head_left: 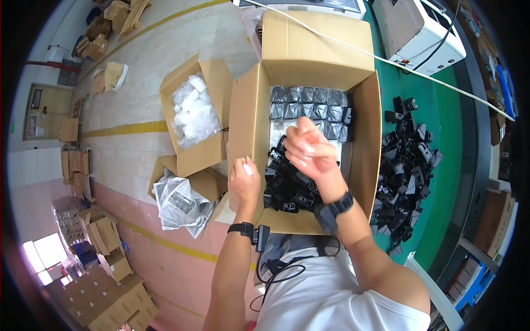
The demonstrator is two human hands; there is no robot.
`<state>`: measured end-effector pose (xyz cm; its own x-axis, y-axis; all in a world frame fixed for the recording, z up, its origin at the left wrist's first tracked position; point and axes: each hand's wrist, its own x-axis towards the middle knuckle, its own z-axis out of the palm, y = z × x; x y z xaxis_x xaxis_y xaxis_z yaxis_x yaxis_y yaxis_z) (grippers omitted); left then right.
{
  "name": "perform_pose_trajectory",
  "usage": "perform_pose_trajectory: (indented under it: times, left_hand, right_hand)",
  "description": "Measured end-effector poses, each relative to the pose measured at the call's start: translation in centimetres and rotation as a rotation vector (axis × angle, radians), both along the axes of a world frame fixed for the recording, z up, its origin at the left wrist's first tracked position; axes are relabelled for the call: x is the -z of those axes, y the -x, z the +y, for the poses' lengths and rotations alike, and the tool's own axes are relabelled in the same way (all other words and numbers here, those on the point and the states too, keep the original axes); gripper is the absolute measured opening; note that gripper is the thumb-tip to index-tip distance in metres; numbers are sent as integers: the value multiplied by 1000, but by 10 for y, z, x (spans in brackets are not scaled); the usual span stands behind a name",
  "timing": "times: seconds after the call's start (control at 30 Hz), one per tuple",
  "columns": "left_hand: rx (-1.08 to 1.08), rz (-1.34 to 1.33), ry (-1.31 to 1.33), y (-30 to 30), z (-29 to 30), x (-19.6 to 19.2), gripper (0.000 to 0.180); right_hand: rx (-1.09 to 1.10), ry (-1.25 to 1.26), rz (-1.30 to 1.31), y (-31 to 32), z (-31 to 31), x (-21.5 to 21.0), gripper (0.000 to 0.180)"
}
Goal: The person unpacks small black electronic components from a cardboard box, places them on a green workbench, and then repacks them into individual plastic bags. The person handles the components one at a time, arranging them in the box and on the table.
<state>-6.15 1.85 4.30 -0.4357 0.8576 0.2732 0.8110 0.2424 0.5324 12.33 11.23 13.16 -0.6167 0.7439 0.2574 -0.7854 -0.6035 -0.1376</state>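
A large open cardboard box (364,138) stands in front of me. At its far end, black blocky devices in clear wrapping (306,103) lie in neat rows; nearer to me, unwrapped black devices (295,187) are heaped loosely. My right hand (312,148) hovers over the box with its fingers curled in, and I see nothing between them. Beside the box's left flap (248,121) my left hand (244,177) is closed in a fist. A small whitish spot shows at its fingers; what it is, I cannot make out. Both wrists wear black straps.
Many black devices (406,176) are piled on the green surface at right. Left of the box stand a carton of white plastic wrapping (193,113) and another with a crumpled printed bag (179,201). A white cable (375,57) crosses near a white machine (425,36).
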Motion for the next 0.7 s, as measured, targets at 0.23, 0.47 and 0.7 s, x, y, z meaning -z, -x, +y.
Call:
perform_pose_trajectory:
  times: [0.23,0.47,0.7]
  left_hand:
    - [16,-7,28,-5,3,-4,18]
    - [-5,-46,8,-1,4,0,18]
    - [-34,-58,69,-1,1,0,19]
  right_hand:
    - [103,-976,-2268,-16,63,231,33]
    - [-40,-1092,-2510,-30,50,261,23]
    - [-118,-31,-1361,-74,41,208,17]
